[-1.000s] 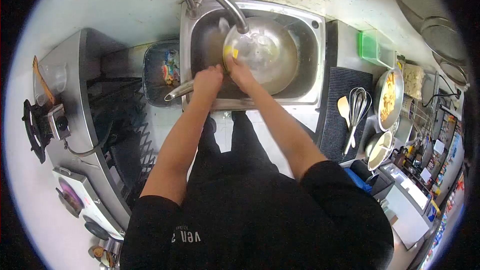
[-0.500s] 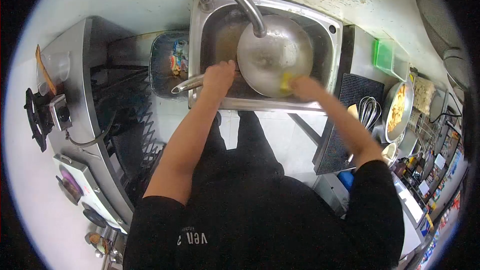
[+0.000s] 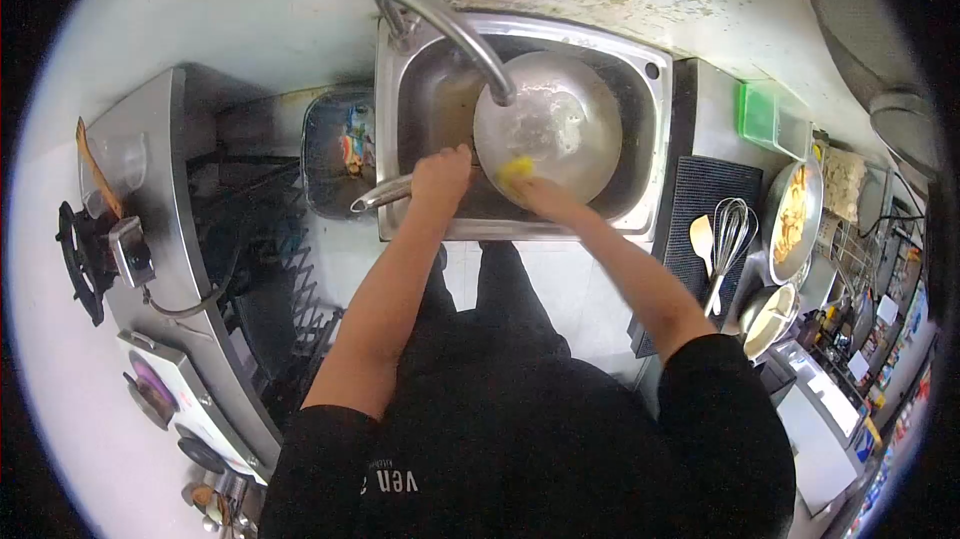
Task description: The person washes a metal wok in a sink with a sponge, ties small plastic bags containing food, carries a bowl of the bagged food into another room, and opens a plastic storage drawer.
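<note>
A round metal wok point(image 3: 578, 139) lies in the steel sink point(image 3: 640, 209), with wet, soapy-looking patches on its inner surface. My left hand point(image 3: 441, 179) is wrapped round the wok's hollow metal handle point(image 3: 382, 195), whose open end sticks out past the sink's left rim. My right hand point(image 3: 548, 200) is over the lower left part of the wok and grips a yellow sponge point(image 3: 516, 171) pressed to the metal. Fingers partly cover the sponge.
A curved faucet point(image 3: 455, 27) arches over the wok's left edge. Left of the sink stands a lined bin point(image 3: 318, 174). On the right are a black ribbed mat point(image 3: 690, 199), a whisk point(image 3: 733, 234), a spatula point(image 3: 702, 239), a pan of food point(image 3: 790, 219) and a green container point(image 3: 758, 119).
My right hand has swept the sponge left across the wok, from its lower right to its lower left. My left hand keeps its hold on the handle. The view has shifted slightly.
</note>
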`<action>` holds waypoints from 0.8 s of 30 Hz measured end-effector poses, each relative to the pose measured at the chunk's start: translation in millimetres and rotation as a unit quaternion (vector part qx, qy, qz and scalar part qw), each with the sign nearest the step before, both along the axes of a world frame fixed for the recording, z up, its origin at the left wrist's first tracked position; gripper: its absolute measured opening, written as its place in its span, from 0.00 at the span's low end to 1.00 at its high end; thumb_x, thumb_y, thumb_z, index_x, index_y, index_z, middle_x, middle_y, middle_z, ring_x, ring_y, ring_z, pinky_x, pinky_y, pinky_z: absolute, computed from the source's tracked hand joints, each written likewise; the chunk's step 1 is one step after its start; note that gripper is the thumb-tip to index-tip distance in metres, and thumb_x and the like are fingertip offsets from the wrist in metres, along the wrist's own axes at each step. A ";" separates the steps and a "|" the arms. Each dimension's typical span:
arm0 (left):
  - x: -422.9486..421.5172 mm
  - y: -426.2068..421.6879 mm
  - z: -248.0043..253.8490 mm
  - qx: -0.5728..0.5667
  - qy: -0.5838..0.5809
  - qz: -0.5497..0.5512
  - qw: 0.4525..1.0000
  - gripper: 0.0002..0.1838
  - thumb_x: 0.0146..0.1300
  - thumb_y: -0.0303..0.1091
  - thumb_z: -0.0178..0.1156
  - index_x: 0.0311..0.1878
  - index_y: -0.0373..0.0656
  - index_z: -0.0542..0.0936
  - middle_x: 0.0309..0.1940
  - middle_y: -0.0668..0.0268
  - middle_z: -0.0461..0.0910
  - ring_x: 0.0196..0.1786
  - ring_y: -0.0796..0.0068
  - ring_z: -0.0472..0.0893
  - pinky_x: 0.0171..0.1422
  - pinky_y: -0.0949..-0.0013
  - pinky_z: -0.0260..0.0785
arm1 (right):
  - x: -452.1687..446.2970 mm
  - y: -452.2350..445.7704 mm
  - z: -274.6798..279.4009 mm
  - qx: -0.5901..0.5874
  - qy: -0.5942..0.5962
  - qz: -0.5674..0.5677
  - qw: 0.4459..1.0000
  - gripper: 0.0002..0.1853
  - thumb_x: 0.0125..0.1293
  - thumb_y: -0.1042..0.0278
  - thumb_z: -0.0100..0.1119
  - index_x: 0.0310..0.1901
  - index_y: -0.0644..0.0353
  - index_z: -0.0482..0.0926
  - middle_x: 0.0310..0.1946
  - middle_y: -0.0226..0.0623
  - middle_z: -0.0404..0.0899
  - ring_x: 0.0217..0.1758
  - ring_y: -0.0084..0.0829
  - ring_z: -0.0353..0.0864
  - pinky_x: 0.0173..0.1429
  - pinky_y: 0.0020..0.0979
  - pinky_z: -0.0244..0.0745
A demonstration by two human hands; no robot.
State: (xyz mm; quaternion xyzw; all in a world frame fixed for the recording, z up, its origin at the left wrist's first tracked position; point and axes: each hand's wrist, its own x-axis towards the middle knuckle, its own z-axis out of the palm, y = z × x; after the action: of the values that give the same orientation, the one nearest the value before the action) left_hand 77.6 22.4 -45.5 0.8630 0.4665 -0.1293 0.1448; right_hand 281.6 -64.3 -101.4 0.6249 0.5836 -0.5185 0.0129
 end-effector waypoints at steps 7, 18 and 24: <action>0.7 2.3 3.5 0.013 0.011 -0.009 1.000 0.05 0.59 0.34 0.52 0.35 0.44 0.74 0.28 0.60 0.80 0.31 0.61 0.83 0.32 0.62 0.76 | 19.2 167.0 -39.1 0.185 0.581 -0.655 0.446 0.28 0.72 0.45 0.34 0.55 0.65 0.65 0.54 0.42 0.71 0.58 0.34 0.67 0.62 0.36 0.60; 2.7 2.9 14.7 -0.008 0.021 -0.024 0.999 0.09 0.59 0.37 0.55 0.37 0.42 0.73 0.31 0.59 0.79 0.34 0.62 0.84 0.34 0.62 0.76 | -24.3 168.7 -1.6 0.137 0.442 -0.665 0.586 0.40 0.71 0.40 0.32 0.67 0.74 0.51 0.66 0.48 0.60 0.71 0.43 0.53 0.71 0.35 0.45; 2.9 2.7 10.4 -0.034 0.020 -0.013 0.999 0.07 0.61 0.34 0.52 0.39 0.43 0.73 0.33 0.59 0.79 0.36 0.61 0.83 0.36 0.61 0.77 | -20.2 9.8 58.1 -0.067 0.070 -0.122 0.988 0.31 0.72 0.47 0.29 0.65 0.63 0.62 0.65 0.46 0.62 0.69 0.42 0.59 0.73 0.37 0.46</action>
State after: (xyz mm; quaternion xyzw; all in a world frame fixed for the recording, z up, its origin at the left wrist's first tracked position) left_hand 80.5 25.1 -35.1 0.8608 0.4532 -0.1645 0.1631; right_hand 261.4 -54.5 -43.3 0.6513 0.4665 -0.5965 -0.0490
